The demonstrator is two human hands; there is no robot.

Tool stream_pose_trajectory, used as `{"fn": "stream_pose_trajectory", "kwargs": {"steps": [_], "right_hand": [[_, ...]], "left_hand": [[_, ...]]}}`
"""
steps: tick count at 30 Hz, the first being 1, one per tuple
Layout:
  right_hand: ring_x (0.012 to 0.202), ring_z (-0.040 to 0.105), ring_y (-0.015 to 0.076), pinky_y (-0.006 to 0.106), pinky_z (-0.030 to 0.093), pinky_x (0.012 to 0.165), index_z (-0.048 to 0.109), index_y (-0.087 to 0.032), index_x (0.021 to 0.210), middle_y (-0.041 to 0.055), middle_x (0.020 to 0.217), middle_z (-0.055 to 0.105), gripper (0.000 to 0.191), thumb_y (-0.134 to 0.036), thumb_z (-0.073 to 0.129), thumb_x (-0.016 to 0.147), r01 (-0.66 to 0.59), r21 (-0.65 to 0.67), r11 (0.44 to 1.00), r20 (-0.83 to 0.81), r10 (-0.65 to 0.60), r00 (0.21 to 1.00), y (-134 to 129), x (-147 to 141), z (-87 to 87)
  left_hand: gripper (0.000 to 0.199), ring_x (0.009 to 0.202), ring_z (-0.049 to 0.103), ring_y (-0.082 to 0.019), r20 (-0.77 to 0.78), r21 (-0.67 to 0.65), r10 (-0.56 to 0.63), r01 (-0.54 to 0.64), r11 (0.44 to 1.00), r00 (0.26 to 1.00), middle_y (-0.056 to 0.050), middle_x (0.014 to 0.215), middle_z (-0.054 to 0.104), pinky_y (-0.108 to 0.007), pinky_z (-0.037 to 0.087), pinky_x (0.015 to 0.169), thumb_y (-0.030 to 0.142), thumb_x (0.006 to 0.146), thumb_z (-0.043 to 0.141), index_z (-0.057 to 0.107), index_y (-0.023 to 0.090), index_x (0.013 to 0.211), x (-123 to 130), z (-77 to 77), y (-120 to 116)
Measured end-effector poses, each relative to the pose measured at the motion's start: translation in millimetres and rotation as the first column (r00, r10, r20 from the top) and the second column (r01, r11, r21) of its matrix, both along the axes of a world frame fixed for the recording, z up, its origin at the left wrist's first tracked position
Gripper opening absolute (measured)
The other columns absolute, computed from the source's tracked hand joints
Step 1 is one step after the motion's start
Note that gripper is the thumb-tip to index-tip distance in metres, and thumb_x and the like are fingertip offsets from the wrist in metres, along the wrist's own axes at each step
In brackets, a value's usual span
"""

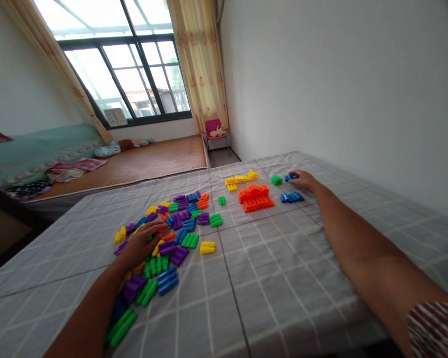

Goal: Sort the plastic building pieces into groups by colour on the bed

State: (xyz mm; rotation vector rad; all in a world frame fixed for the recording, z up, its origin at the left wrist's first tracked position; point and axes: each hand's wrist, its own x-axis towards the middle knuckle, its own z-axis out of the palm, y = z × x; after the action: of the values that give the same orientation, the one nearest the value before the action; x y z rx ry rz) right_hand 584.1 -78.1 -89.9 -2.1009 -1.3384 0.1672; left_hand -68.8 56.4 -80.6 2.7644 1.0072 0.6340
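My left hand (145,241) lies over a mixed heap of plastic tube-shaped building blocks, its fingers stretched out beside an orange block (168,237). Blocks under the palm are partly hidden. Out at the right, my right hand (300,179) pinches a small blue block (288,177) close to the table surface. Just left of it sits a green block group (277,180). A blue row of blocks (291,197) lies nearer to me. Further left are a stacked orange group (256,198) and a yellow group (242,179).
A grey checked cloth (276,258) covers the table. A single green block (221,201) and a yellow block (207,247) lie apart from the heap. Beyond the table are a low bed (164,154), a pink chair (213,128) and a window. A white wall rises at right.
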Motion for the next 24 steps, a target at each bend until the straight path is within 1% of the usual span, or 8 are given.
{"fn": "stream_pose_trajectory", "kwargs": {"steps": [2,4,7,9,11,18,22,24], "right_hand": [[0.105,0.062,0.0265,0.039,0.049,0.091,0.058,-0.013,0.124,0.0154,0.121,0.064,0.056,-0.032,0.065,0.072,-0.045,0.061,0.997,-0.111,0.051,0.993,-14.1,-0.1,23.5],[0.106,0.062,0.0256,0.038,0.049,0.091,0.058,-0.015,0.125,0.0136,0.119,0.066,0.059,-0.037,0.066,0.072,-0.207,0.063,0.976,-0.203,0.216,0.955,-29.3,-3.7,47.7],[0.106,0.062,0.0241,0.035,0.048,0.094,0.063,-0.018,0.12,0.0092,0.114,0.068,0.058,-0.041,0.072,0.067,-0.477,-0.094,0.874,-0.257,0.442,0.86,-44.9,-15.6,73.4],[0.104,0.063,0.0242,0.034,0.049,0.092,0.067,-0.019,0.114,0.0074,0.11,0.07,0.057,-0.041,0.075,0.062,-0.547,-0.219,0.808,-0.257,0.493,0.831,-48.2,-22.3,79.9],[0.102,0.064,0.025,0.034,0.05,0.09,0.07,-0.019,0.109,0.0064,0.107,0.071,0.055,-0.041,0.076,0.059,-0.557,-0.293,0.777,-0.247,0.502,0.829,-48.2,-22.8,79.4],[0.085,0.068,0.0259,0.034,0.054,0.075,0.076,-0.022,0.095,0.0074,0.096,0.074,0.053,-0.036,0.08,0.044,-0.412,-0.437,0.8,-0.231,0.343,0.911,-52.7,9.3,60.4],[0.084,0.068,0.0251,0.033,0.054,0.069,0.074,-0.026,0.102,0.0067,0.102,0.073,0.06,-0.036,0.079,0.043,-0.367,-0.546,0.753,-0.267,0.259,0.928,-52.4,9.5,51.3],[0.084,0.069,0.0244,0.033,0.054,0.07,0.074,-0.027,0.102,0.0066,0.104,0.073,0.061,-0.037,0.08,0.043,-0.357,-0.54,0.763,-0.245,0.263,0.933,-50.9,7.2,46.2]], "left_hand": [[0.051,0.112,0.06,-0.025,-0.002,0.004,-0.005,0.005,1.0,1.0,-0.008,0.12,0.066,-0.041,0.048,0.1,0.062,0.086,0.044,0.07,0.024,0.109,-0.1,-0.3,0.9],[0.052,0.112,0.061,-0.025,-0.003,0.005,-0.008,0.008,1.0,1.0,-0.009,0.12,0.066,-0.041,0.048,0.1,0.063,0.085,0.044,0.07,0.024,0.109,-0.4,-0.6,1.5],[0.053,0.112,0.06,-0.025,-0.003,0.005,-0.005,0.005,1.0,1.0,-0.008,0.12,0.066,-0.041,0.048,0.099,0.063,0.085,0.044,0.069,0.024,0.109,-1.2,-0.8,1.9],[0.053,0.112,0.06,-0.025,-0.007,0.003,-0.009,0.009,1.0,1.0,-0.009,0.12,0.066,-0.041,0.048,0.1,0.063,0.085,0.044,0.069,0.024,0.109,-1.8,-1.0,2.5],[0.053,0.112,0.06,-0.025,-0.014,-0.002,-0.01,0.01,1.0,1.0,-0.009,0.12,0.066,-0.041,0.048,0.1,0.063,0.085,0.045,0.069,0.023,0.109,-2.3,-1.2,3.1],[0.053,0.113,0.06,-0.025,-0.012,0.009,-0.004,0.004,1.0,1.0,-0.009,0.121,0.066,-0.041,0.047,0.101,0.063,0.085,0.045,0.069,0.023,0.11,-1.4,-0.5,2.0],[0.054,0.111,0.061,-0.025,-0.004,0.006,-0.011,0.011,1.0,1.0,-0.008,0.119,0.067,-0.042,0.048,0.1,0.065,0.084,0.045,0.07,0.024,0.107,-1.7,-0.6,3.8],[0.053,0.112,0.061,-0.025,-0.005,-0.002,-0.005,0.005,1.0,1.0,-0.008,0.12,0.067,-0.042,0.048,0.1,0.064,0.084,0.045,0.07,0.024,0.107,-1.9,-0.9,4.5]]}}
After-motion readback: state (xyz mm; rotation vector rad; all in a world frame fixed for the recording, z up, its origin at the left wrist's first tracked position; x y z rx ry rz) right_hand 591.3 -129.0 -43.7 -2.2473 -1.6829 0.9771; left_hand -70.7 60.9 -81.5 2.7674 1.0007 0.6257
